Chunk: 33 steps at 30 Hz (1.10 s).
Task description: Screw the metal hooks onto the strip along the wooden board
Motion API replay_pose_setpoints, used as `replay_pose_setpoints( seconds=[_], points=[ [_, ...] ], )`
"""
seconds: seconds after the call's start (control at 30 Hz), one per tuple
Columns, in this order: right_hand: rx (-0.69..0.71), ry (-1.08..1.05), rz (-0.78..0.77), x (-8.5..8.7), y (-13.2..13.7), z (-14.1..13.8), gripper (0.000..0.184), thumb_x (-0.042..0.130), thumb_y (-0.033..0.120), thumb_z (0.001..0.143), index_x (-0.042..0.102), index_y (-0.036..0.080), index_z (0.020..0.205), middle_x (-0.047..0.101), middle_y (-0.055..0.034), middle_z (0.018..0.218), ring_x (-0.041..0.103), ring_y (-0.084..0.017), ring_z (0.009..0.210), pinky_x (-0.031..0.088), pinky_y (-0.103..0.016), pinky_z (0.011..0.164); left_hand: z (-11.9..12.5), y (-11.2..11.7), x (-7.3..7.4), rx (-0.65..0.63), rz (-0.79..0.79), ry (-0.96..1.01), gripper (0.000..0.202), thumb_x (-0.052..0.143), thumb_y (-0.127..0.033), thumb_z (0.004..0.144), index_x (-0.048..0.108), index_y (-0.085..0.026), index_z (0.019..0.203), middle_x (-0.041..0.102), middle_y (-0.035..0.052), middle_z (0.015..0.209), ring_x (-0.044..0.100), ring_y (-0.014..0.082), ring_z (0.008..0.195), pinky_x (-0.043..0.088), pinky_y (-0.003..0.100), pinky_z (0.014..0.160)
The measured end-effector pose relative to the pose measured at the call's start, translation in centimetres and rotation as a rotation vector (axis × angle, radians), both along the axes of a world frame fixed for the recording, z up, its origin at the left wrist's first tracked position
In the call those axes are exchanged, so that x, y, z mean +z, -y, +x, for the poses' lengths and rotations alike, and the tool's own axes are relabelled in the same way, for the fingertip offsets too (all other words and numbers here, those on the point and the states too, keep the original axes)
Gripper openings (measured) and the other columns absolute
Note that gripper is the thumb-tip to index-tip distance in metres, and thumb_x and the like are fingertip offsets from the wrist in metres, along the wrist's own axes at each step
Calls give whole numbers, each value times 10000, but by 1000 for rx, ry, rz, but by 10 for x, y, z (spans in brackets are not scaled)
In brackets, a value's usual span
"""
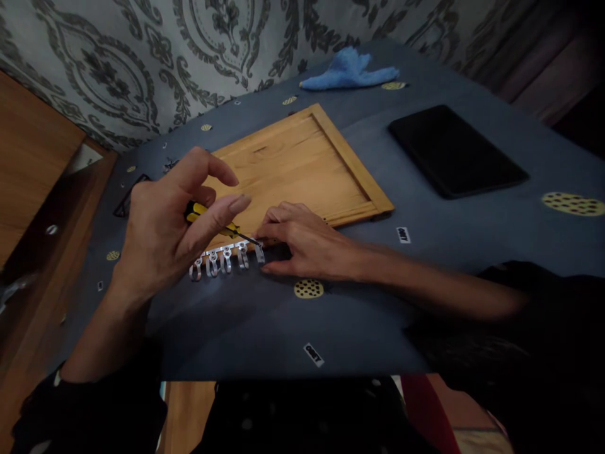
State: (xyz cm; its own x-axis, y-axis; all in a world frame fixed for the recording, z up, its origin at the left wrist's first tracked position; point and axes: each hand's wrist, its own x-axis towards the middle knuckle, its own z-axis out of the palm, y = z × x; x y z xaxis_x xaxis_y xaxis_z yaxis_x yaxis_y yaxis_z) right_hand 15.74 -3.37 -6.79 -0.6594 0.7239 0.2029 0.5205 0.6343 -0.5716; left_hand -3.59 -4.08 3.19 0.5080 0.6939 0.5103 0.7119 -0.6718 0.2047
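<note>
My left hand is closed around a small screwdriver with a yellow and black handle; its thin shaft points right toward a silver metal hook rack. The rack, with several hooks hanging toward me, lies along the near edge of a wooden framed board. My right hand rests on the cloth at the rack's right end, fingers curled and pressed against it by the screwdriver tip.
A dark blue cloth covers the table. A black tablet lies at the right, a light blue rag at the far edge by the patterned wall. A wooden cabinet stands at the left.
</note>
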Motion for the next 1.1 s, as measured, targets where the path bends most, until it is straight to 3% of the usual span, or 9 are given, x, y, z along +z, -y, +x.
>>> replay_pose_setpoints(
  seconds=[0.2,0.37,0.57,0.73,0.83,0.93,1.03,1.1],
  points=[
    [0,0,-33,2,1,0,348,796,339,797,736,134,1072,617,-90,1011,528,-254,985,348,-357,871,0,1,0,12,136,-89,236,688,-392,891,659,-270,1090,630,-40,734,532,107,494,437,267,506],
    [1,8,-26,2,1,0,329,791,351,806,730,154,1062,616,-81,992,531,-257,979,356,-362,861,-7,2,2,-20,83,-125,346,686,-396,898,640,-271,1217,632,-23,808,592,140,614,430,273,582],
    [5,19,-23,4,2,1,285,779,338,816,730,163,1036,597,-82,1005,520,-250,978,352,-348,852,-13,1,5,-139,-88,-26,380,646,-359,913,624,-309,1289,645,14,859,532,175,627,405,297,634],
    [-1,21,-35,4,2,1,326,790,344,807,731,142,1056,604,-93,1016,524,-255,976,353,-353,849,-6,1,0,-106,-26,-28,316,604,-379,947,640,-307,1253,630,19,903,577,168,682,381,294,649],
    [8,6,-39,3,1,1,347,789,346,807,729,139,1079,615,-96,1036,530,-265,1008,354,-360,876,4,4,-10,-94,-60,184,253,570,-329,981,639,-327,1225,608,5,950,590,136,721,396,288,686],
    [4,-5,-26,2,1,0,333,783,349,811,732,151,1073,618,-92,1042,531,-266,1015,357,-361,883,19,7,-18,-173,-327,603,151,596,-307,972,656,-273,1106,574,4,872,579,138,689,465,314,697],
    [-1,-1,-9,2,1,0,299,782,339,810,737,162,1046,615,-86,1019,533,-261,992,365,-358,864,34,7,-21,-290,-551,895,117,612,-304,957,656,-202,992,429,-51,610,378,102,495,418,296,550],
    [5,-5,-5,2,1,0,292,786,332,806,735,164,1038,612,-81,999,534,-255,978,369,-357,861,41,5,-19,-285,-626,998,114,581,-256,961,662,-184,925,311,-77,521,246,79,441,321,266,470]
  ],
)
